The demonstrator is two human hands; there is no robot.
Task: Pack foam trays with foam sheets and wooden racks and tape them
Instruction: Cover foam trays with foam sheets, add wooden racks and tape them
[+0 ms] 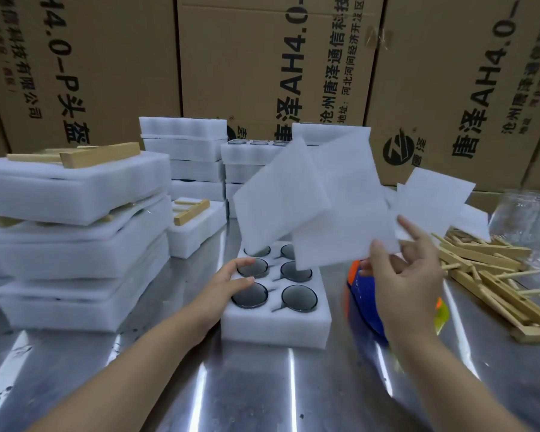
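A white foam tray [275, 327] holding several dark round lenses lies on the metal table in front of me. My left hand [231, 277] rests on its left edge, fingers spread over the lenses, gripping nothing. My right hand [402, 272] is raised to the right of the tray and pinches thin white foam sheets [334, 207], which fan out in the air above the tray's far end. A heap of wooden racks [493, 275] lies at the right.
Stacks of packed foam trays [75, 238] stand at the left, one with a wooden rack [100, 154] on top. More tray stacks [197, 157] sit behind. An orange-and-blue tape dispenser [362, 291] lies under my right hand. Cardboard boxes [262, 63] wall the back. Clear plastic [527, 219] lies at the far right.
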